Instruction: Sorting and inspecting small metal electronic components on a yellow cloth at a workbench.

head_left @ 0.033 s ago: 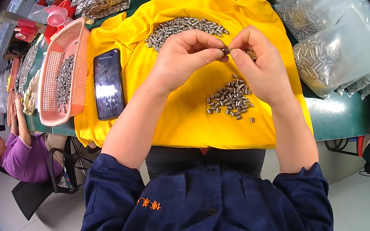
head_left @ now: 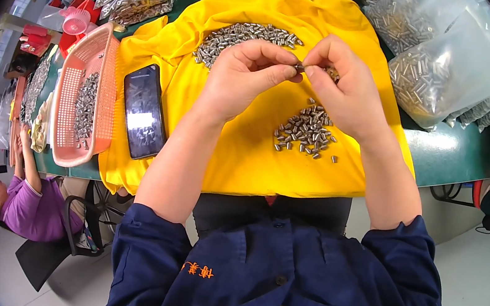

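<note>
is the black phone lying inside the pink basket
No, the phone lies on the yellow cloth, to the right of the pink basket.

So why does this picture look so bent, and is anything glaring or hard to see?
Head view: fisheye lens, so straight edges curve and corners go black; also there, bright glare on the phone and table; same view, the part between left hand and right hand is small and mostly hidden.
</note>
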`<state>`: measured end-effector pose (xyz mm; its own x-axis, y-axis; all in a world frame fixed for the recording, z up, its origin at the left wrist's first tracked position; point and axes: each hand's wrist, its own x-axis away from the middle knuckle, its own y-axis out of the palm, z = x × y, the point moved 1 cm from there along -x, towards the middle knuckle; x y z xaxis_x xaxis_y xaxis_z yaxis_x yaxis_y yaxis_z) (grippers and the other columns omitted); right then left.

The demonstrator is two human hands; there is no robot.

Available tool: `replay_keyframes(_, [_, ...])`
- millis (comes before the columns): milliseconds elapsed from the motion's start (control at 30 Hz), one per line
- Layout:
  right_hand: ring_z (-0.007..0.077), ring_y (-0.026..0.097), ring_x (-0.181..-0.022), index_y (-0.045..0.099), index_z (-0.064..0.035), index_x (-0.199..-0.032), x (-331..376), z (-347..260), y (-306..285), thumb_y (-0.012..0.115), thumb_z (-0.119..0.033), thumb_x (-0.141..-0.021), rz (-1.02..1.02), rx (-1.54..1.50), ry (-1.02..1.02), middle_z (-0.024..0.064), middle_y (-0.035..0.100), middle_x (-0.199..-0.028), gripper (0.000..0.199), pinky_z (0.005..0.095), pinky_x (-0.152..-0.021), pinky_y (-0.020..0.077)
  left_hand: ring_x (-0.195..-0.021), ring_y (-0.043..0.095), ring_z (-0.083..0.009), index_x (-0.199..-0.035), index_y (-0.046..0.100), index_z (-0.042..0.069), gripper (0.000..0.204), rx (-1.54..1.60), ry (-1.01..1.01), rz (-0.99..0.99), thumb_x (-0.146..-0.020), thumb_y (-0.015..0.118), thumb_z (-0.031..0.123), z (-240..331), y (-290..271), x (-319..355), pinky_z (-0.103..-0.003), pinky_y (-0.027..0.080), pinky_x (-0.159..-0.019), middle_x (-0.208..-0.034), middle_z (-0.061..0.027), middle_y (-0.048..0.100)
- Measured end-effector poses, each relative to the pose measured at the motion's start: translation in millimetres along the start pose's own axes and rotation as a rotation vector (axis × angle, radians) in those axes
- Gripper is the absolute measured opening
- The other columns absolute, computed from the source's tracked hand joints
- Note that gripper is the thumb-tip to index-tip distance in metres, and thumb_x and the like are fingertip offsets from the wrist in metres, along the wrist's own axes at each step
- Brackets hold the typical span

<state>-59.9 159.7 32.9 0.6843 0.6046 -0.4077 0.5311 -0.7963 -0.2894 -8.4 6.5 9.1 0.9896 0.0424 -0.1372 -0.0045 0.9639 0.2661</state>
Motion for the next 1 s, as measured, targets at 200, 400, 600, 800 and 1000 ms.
replay_keyframes(200, [0.0204,0.051,-0.057,0.046,-0.0024,-0.078,1.1,-1.0,2.0,0.048,-0.004,-0.073,-0.030,0.193,-0.001,0.0099,0.052,-0.065,0.005,0.0273,-0.053,0.0410,-0.074,0.058,-0.0108,-0.085,0.059,-0.002,0.011,-0.162,-0.010,0.018,-0.074,0.059,0.000,0.7,-1.1,1.3,-0.021,0.047,-0.070,-0.081,-0.0060,0.061])
replay_keyframes(400, [0.0214,0.052,-0.058,0.046,-0.0023,-0.077,0.9,-1.8,3.2,0.048,-0.006,-0.073,-0.003,0.177,-0.029,0.0099,0.052,-0.065,0.006,0.0283,-0.053,0.0410,-0.074,0.059,-0.0110,-0.085,0.058,-0.002,0.012,-0.173,0.001,0.046,-0.073,0.059,-0.001,3.3,3.4,2.4,-0.021,0.047,-0.069,-0.080,-0.0061,0.061])
replay_keyframes(600, [0.0214,0.053,-0.059,0.047,-0.0017,-0.078,-0.5,-5.0,3.0,0.048,-0.006,-0.074,-0.069,0.162,0.004,0.0100,0.054,-0.066,0.007,0.0289,-0.054,0.0416,-0.072,0.058,-0.0128,-0.083,0.056,-0.002,0.011,-0.056,-0.059,-0.002,-0.072,0.058,-0.001,3.5,-1.8,2.2,-0.023,0.047,-0.068,-0.078,-0.0066,0.060])
replay_keyframes(800, [0.0205,0.052,-0.060,0.048,-0.0016,-0.079,2.6,-4.6,0.6,0.048,-0.007,-0.074,-0.107,0.099,0.017,0.0094,0.053,-0.068,0.007,0.0276,-0.056,0.0411,-0.070,0.058,-0.0130,-0.083,0.056,-0.002,0.012,-0.080,-0.038,0.105,-0.072,0.059,0.000,1.4,4.8,17.1,-0.024,0.047,-0.067,-0.077,-0.0074,0.060])
replay_keyframes(1000, [0.0113,0.046,-0.062,0.048,-0.0034,-0.084,-8.1,3.3,-24.8,0.048,-0.009,-0.078,0.074,-0.304,0.131,0.0033,0.049,-0.069,0.008,0.0242,-0.058,0.0391,-0.075,0.057,-0.0163,-0.083,0.055,-0.002,0.009,-0.202,0.052,0.288,-0.075,0.053,-0.004,2.6,-28.6,55.9,-0.027,0.046,-0.072,-0.081,-0.0086,0.058])
